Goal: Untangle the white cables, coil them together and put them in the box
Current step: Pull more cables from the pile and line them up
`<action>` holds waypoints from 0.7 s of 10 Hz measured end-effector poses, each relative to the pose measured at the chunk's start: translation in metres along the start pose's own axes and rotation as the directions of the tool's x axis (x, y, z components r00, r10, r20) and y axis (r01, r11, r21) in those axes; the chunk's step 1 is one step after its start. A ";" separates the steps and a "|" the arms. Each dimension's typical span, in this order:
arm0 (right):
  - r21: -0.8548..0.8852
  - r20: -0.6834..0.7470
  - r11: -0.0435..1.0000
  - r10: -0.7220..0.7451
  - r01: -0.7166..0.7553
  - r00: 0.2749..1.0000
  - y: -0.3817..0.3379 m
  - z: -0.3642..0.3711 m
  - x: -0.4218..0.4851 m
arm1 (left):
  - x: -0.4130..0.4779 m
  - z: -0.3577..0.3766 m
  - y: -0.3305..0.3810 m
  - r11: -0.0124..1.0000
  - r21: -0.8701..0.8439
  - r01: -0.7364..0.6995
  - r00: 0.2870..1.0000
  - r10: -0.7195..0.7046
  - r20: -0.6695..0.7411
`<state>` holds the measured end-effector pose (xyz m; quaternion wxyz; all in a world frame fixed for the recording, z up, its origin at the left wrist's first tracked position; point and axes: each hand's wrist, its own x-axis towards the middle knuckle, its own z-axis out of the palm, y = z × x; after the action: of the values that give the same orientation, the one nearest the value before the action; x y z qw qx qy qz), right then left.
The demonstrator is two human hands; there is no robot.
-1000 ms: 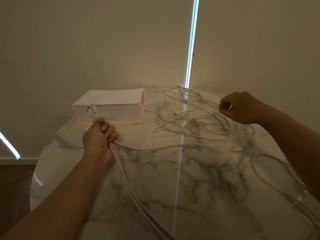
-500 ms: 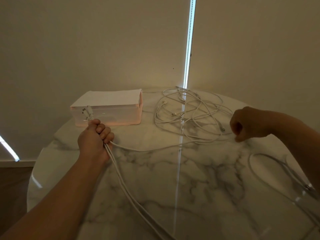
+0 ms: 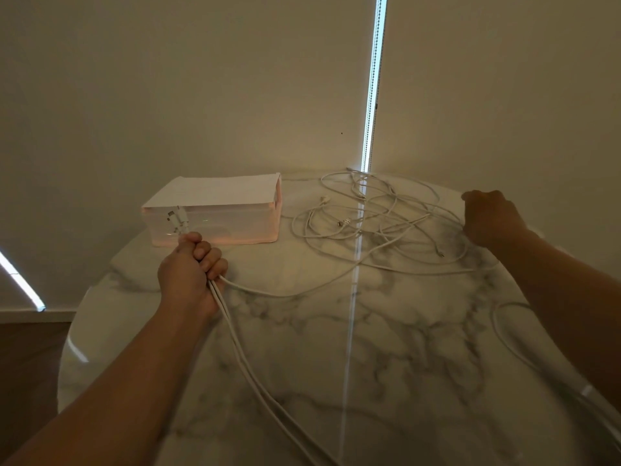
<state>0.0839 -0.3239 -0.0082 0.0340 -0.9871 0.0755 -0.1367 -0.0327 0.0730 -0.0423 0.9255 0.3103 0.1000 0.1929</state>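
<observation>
Left hand [image 3: 193, 267]: closed in a tight fist round a bundle of thin white cables [image 3: 235, 341], over the far left part of the round white marble table with grey veins [image 3: 386, 348]. The plug ends [image 3: 176, 220] stand out above the fist and point up and away, towards the far left edge. Below the fist the held strands run as one long diagonal line to the near edge of the table. A single strand leaves the fist to the right and joins the loose tangle of white cable loops [image 3: 376, 216] by the far edge.

Right hand [image 3: 490, 218]: fingers curled, back of the hand towards the camera, at the right side of the tangle. Loops pass under it; whether it has hold of a strand cannot be told.

Rectangular translucent pink box with a white paper top [image 3: 215, 213]: at the far left edge, just beyond the left fist and left of the tangle, long axis left to right.

Against the frame half a second earlier, the right hand has gone from the right edge towards the far edge. The left fist keeps the same grip and place. A further white cable loop [image 3: 504, 338] lies near the right edge.
</observation>
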 end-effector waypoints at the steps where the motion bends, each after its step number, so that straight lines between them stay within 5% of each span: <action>1: 0.151 -0.073 0.982 -0.100 0.111 0.992 -0.028 -0.005 -0.002 | -0.001 0.001 -0.001 1.000 0.002 0.000 1.000 0.000 -0.003; 2: 0.363 0.056 0.927 -0.121 0.093 0.991 -0.059 -0.002 -0.004 | -0.001 0.002 -0.001 1.000 -0.002 -0.003 1.000 0.003 -0.007; 5: 0.333 0.268 0.942 -0.053 -0.040 0.962 -0.084 0.006 -0.009 | -0.004 0.005 0.003 1.000 -0.002 -0.021 1.000 0.021 0.005; 7: 0.632 -0.043 0.774 0.092 -0.045 0.995 -0.081 -0.007 -0.016 | -0.004 0.005 0.004 1.000 -0.015 -0.015 1.000 0.015 -0.003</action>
<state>0.0779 -0.2419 0.0014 0.3643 -0.9100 0.0626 -0.1878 -0.0363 0.0719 -0.0358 0.9262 0.3036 0.0976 0.2010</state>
